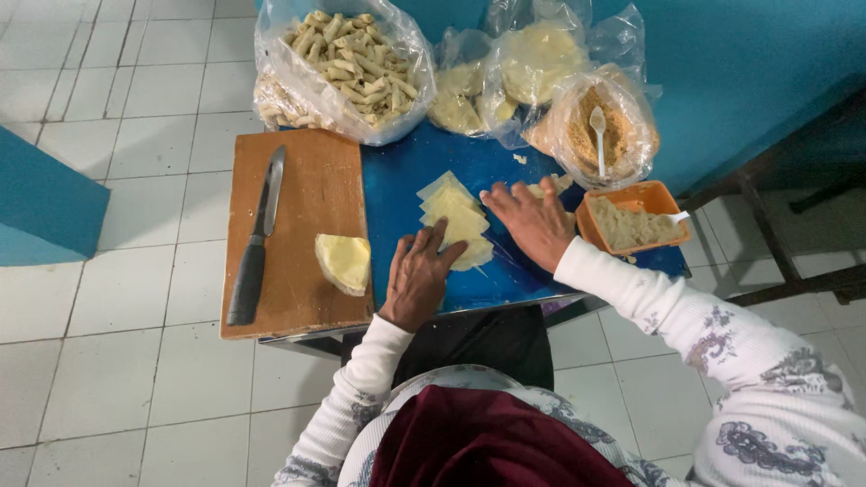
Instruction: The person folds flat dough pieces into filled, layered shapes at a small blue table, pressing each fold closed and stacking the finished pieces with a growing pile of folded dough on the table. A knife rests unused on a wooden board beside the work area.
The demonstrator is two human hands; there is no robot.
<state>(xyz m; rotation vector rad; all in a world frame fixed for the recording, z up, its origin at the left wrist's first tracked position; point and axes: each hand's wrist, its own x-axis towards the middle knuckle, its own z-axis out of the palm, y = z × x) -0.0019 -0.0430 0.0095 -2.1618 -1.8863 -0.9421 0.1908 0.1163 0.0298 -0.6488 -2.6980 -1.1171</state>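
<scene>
At the centre of the frame, both hands lie on a spread of pale yellow dough wrappers (456, 216) laid overlapping on the blue surface (397, 180). The left hand (418, 278) rests palm down at the lower left edge of the wrappers, its grip apart, fingers flat and pressing the sheets rather than pinching anything. The right hand (534, 221) lies flat just to the right, fingers spread over the right side of the same wrappers, its grip likewise apart and closed on nothing. Left of the hands, a wooden cutting board (298, 180) covers the left part of the surface; on it lie a black-handled knife (257, 239) and a folded stack of wrappers (344, 261). Just right of the right hand stands an orange tub of beige filling (631, 221). Along the upper edge of the frame sit a clear bag of rolled pastries (347, 59), a bag of round wrappers (532, 59) and a bag of brown crumbs (600, 131) with a white spoon (597, 135) in it.
</scene>
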